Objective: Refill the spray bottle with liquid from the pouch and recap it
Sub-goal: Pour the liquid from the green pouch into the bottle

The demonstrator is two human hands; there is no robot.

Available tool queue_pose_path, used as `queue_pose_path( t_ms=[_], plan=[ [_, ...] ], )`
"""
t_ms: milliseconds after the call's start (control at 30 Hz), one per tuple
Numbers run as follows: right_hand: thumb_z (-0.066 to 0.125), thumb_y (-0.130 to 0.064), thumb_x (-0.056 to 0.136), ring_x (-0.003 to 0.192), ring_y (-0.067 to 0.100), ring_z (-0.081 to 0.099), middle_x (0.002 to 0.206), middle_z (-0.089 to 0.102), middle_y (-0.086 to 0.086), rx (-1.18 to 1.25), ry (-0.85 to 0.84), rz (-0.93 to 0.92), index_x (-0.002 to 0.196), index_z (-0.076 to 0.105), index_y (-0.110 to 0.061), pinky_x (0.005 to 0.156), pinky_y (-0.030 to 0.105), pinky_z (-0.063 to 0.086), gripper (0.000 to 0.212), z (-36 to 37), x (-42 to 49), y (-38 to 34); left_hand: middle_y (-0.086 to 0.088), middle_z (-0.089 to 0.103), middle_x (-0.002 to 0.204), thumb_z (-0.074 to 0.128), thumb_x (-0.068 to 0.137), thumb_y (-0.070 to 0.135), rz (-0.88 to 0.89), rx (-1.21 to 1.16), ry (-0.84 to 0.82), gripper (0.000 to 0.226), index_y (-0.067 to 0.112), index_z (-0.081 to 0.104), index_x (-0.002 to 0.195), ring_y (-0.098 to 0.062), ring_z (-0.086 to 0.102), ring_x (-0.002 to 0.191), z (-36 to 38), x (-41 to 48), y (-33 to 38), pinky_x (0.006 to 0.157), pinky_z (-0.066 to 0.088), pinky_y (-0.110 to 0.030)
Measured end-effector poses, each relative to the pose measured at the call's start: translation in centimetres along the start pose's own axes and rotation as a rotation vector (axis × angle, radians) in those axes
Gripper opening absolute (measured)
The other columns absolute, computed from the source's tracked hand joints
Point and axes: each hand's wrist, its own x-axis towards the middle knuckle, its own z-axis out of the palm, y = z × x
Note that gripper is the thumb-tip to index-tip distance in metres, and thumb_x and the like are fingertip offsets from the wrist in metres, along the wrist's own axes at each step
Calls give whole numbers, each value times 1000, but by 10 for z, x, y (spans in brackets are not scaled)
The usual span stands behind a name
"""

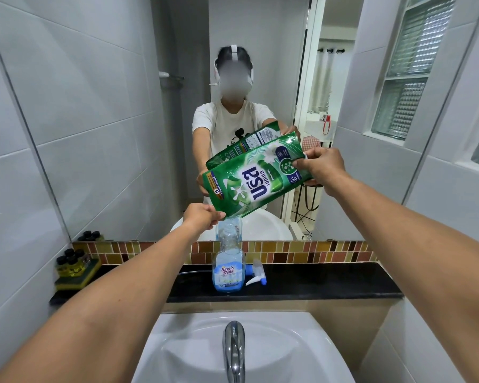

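Note:
A clear spray bottle [228, 268] with a blue label and some blue liquid stands uncapped on the black ledge [315, 283]. Its white and blue trigger cap [256, 276] lies on the ledge just to its right. A green refill pouch [256, 179] is tilted upside down above the bottle, its lower corner right over the bottle's open neck. My left hand [202, 218] pinches that lower corner. My right hand [321, 165] grips the raised end of the pouch. Whether liquid is flowing cannot be seen.
A white sink [177, 352] with a chrome tap [234, 349] sits below the ledge. Several small dark-capped bottles [71, 262] rest on a yellow sponge at the ledge's left end. A mirror behind the ledge reflects the person and the pouch.

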Motion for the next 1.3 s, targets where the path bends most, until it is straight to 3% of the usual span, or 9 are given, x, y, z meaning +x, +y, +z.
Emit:
queue_pose_path(
  t_ms=[800,1200,1300],
  plan=[
    [79,-15,81,88,27,74,95,75,8,8,0,-7,77,61,-16,78,50,62,18,1,2,5,-5,68,72,81,81,8,4,12,6,27,10,64,61,-19,58,71,0,0,-1,63,50,-28],
    [79,-15,80,84,24,74,93,75,7,27,8,10,82,63,-15,74,43,62,16,0,2,15,-4,66,70,81,81,8,9,23,11,29,11,62,59,-18,56,68,1,-1,-1,61,48,-27],
    [79,-15,81,81,21,74,92,75,7,46,11,19,85,64,-14,63,35,60,16,-1,1,18,-6,65,70,81,80,8,14,28,10,30,10,60,59,-20,56,69,-1,0,-1,61,48,-28]
  ],
)
